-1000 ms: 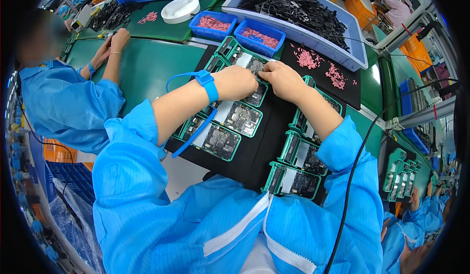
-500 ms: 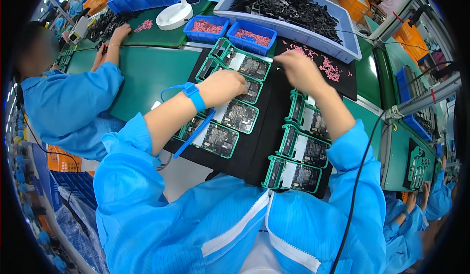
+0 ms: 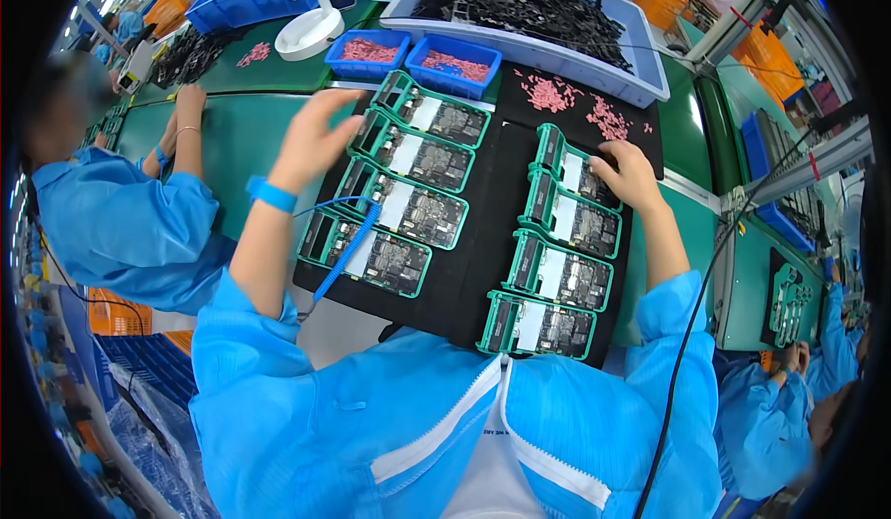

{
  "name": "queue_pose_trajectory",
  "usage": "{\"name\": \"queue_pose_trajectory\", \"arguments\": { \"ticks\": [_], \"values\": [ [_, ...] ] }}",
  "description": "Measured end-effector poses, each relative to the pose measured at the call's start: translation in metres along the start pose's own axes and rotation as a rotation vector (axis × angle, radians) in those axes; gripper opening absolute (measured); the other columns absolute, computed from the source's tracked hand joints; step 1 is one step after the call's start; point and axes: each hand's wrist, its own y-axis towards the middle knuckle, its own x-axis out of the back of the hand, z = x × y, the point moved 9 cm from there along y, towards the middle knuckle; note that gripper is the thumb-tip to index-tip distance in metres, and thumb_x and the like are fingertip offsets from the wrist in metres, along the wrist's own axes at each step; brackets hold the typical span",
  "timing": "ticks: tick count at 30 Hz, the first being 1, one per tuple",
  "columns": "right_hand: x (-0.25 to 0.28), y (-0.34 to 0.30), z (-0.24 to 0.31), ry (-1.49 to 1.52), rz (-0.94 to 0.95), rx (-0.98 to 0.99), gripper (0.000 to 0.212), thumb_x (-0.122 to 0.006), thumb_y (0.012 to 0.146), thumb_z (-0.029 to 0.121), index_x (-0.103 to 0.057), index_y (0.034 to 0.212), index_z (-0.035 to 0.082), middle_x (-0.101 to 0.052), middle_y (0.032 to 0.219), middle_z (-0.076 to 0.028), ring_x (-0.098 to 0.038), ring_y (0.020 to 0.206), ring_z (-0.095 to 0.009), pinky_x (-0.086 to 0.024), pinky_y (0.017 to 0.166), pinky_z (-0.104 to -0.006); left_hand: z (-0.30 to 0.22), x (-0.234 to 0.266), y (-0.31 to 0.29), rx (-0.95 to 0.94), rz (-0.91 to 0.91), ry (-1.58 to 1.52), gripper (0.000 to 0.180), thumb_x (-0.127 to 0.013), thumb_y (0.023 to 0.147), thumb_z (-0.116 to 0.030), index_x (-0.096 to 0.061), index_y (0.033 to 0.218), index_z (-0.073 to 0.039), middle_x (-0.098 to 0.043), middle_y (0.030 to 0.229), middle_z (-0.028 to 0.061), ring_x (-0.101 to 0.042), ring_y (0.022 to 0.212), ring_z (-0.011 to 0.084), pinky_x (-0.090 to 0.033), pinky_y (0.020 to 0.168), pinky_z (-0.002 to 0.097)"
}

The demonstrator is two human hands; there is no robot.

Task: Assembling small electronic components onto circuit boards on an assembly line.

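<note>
Two columns of circuit boards in green frames lie on a black mat (image 3: 483, 213). Beside the far end of the left column, my left hand (image 3: 320, 139) is open, its thumb and fingers apart and nothing visible between them. A green-framed circuit board (image 3: 444, 122) lies just right of it. My right hand (image 3: 629, 174) is at the far right-hand board (image 3: 583, 178), fingers bent but apart over its right edge; I see nothing held. A blue wrist strap (image 3: 271, 194) is on my left wrist, its coiled cord (image 3: 345, 255) crossing the nearest left board (image 3: 394, 264).
Two blue bins (image 3: 455, 63) of small pink pieces stand beyond the boards. Loose pink pieces (image 3: 549, 94) lie right of them. A large tray (image 3: 650, 78) of black parts stands behind, near a white fan (image 3: 308, 35). A co-worker (image 3: 121, 213) sits at left.
My left hand has drawn back leftward off the left column. My right hand has come nearer and rightward, from beyond the right column to its far board. The view has shifted slightly.
</note>
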Motion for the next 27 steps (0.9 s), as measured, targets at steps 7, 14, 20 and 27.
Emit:
{"name": "queue_pose_trajectory", "arguments": {
  "ticks": [7,14,20,27],
  "values": [
    [-0.007,0.007,0.009,-0.105,0.061,0.012,0.051,-0.071,0.073,0.049,-0.061,0.087,0.001,-0.062,0.09,-0.016,-0.057,0.09,-0.034,-0.046,0.08,-0.0411,0.133,-0.009,-0.079,0.583,0.004,-0.375,0.049,-0.054,0.096,-0.035,-0.051,0.13,-0.001,-0.057,0.125,0.011,-0.049,0.119,0.0185,-0.035,0.103,0.0308],
    [-0.003,0.009,0.007,-0.182,0.051,-0.006,0.055,-0.072,0.071,0.054,-0.061,0.084,0.002,-0.058,0.084,-0.015,-0.054,0.087,-0.031,-0.045,0.077,-0.0391,0.105,-0.037,-0.063,0.235,0.004,-0.283,0.043,-0.049,0.098,-0.03,-0.051,0.13,-0.002,-0.05,0.135,0.0143,-0.044,0.128,0.0245,-0.031,0.108,0.0336],
    [0.0,-0.004,-0.024,0.044,0.115,-0.204,0.066,-0.072,0.068,0.058,-0.062,0.09,-0.004,-0.065,0.08,-0.02,-0.064,0.077,-0.033,-0.049,0.07,-0.0396,0.111,-0.051,-0.061,0.246,0.028,-0.344,0.046,-0.047,0.097,-0.034,-0.051,0.131,-0.003,-0.044,0.141,0.0157,-0.042,0.13,0.0269,-0.03,0.108,0.0345],
    [0.039,-0.086,-0.072,0.076,-0.016,-0.489,0.059,-0.074,0.069,0.053,-0.062,0.073,-0.004,-0.058,0.062,-0.018,-0.059,0.06,-0.03,-0.043,0.056,-0.0406,0.197,-0.063,-0.093,0.248,0.242,0.425,0.05,-0.031,0.099,-0.032,-0.031,0.146,-0.015,-0.029,0.151,0.0138,-0.016,0.143,0.0352,-0.009,0.11,0.0613]
  ]
}}
